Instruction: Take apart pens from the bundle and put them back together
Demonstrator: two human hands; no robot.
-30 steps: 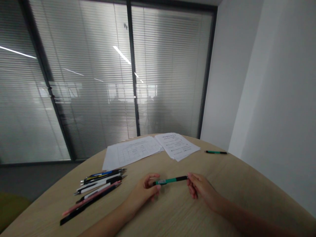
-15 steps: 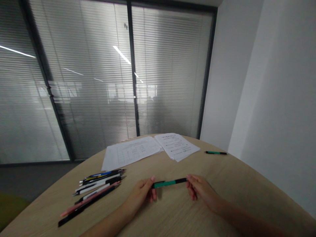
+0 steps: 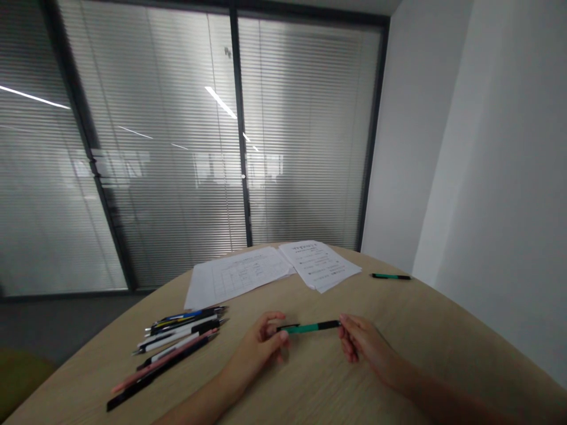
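Note:
A green and black pen (image 3: 308, 327) is held nearly level above the table in front of me. My right hand (image 3: 364, 342) pinches its black tip end between thumb and fingers. At the other end, by the clip, my left hand (image 3: 254, 348) has its thumb and index finger apart, with the pen's end between them. The left thumb overlaps the pen; whether it touches is hard to tell. Left of that hand lies a row of several pens (image 3: 177, 337), among them blue, white, pink and black ones.
Printed sheets (image 3: 241, 274) and a further stack of paper (image 3: 321, 265) lie toward the far edge of the round wooden table (image 3: 310, 389). Another green and black pen (image 3: 392, 276) rests near the right edge. Beyond stand a glass partition with blinds and a white wall.
My left fingers have spread from their pinch on the clip end, the index finger lifting. My right hand keeps its grip. The view has shifted slightly.

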